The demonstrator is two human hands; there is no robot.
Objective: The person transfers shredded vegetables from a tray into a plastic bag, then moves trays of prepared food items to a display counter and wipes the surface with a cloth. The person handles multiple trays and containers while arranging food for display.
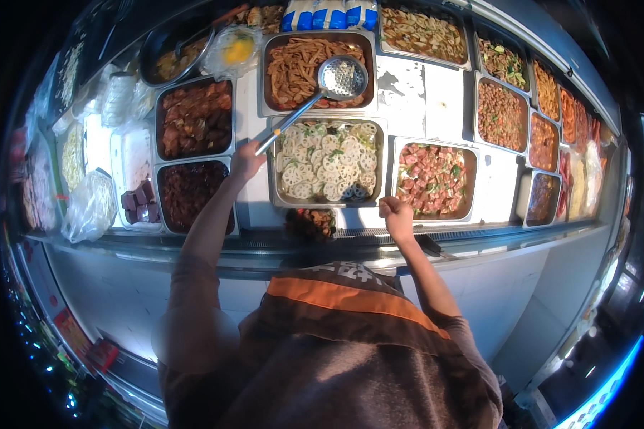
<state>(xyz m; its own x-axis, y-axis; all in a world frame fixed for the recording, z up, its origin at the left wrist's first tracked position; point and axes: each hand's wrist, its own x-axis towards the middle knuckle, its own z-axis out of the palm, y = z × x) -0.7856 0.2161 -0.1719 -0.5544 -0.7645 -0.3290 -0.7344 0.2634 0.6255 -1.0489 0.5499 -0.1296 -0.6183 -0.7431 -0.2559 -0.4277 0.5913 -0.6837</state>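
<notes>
My left hand is closed around the metal handle of a perforated ladle. The ladle's bowl rests over a steel tray of brown strips, and its handle slants across the corner of the tray below. That nearer tray holds sliced lotus root with green herbs. My right hand is curled into a fist by the lotus tray's near right corner; I see nothing in it. Just right of this fist stands a tray of diced reddish meat with green bits.
Dark braised food fills two trays on the left, beside a plastic bag and dark blocks. A pot and blue-white packs stand at the back. Several smaller trays line the right. A metal counter edge runs before me.
</notes>
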